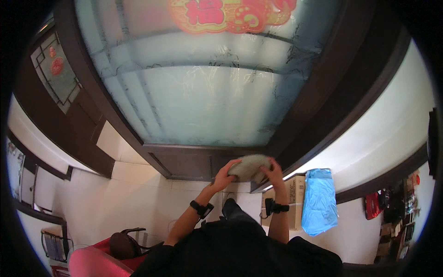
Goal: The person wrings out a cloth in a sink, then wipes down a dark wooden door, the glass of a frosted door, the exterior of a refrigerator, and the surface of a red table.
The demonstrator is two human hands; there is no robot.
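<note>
Both my hands hold a greyish-green cloth (pixel 248 167), bunched and slightly blurred, in front of the lower part of a dark-framed door. My left hand (pixel 225 176) grips its left side, and my right hand (pixel 273 172) grips its right side. Each wrist wears a black strap with a small device. Above the cloth rises the door's frosted glass panel (pixel 207 104), with a red and gold paper decoration (pixel 207 15) near the top of the view.
At the right, a cardboard box (pixel 297 194) stands beside a blue plastic bag (pixel 320 204). A dark round stool (pixel 124 245) and a red-covered piece of furniture (pixel 95 259) are at lower left. Another dark door (pixel 83 107) is at upper left.
</note>
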